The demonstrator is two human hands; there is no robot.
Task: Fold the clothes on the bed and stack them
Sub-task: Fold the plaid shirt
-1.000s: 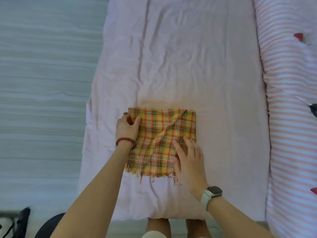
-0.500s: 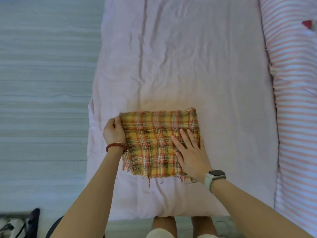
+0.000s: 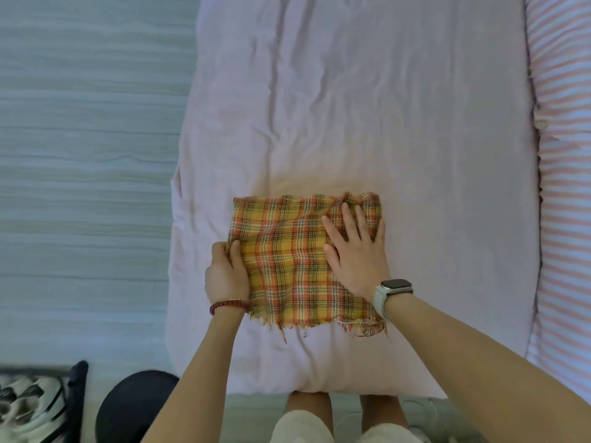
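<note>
A folded yellow-and-orange plaid cloth [image 3: 287, 260] with a frayed near edge lies flat on the pale pink bed [image 3: 367, 116], close to the bed's front edge. My left hand [image 3: 225, 273], with a red bead bracelet at the wrist, grips the cloth's left edge, thumb on top. My right hand [image 3: 355, 251], with a white watch at the wrist, lies flat on the right part of the cloth with fingers spread, pressing it down. The cloth bunches slightly at its far right corner.
A pink-and-white striped quilt [image 3: 563, 187] runs along the bed's right side. Light wood-pattern floor [image 3: 86, 155] lies to the left. A dark round object [image 3: 134, 407] and a black-and-white bag [image 3: 35, 407] sit on the floor at lower left.
The diagonal flap on top of the cloth has been laid flat. My right hand slid up and to the right across the cloth. My left hand shifted down its left edge.
</note>
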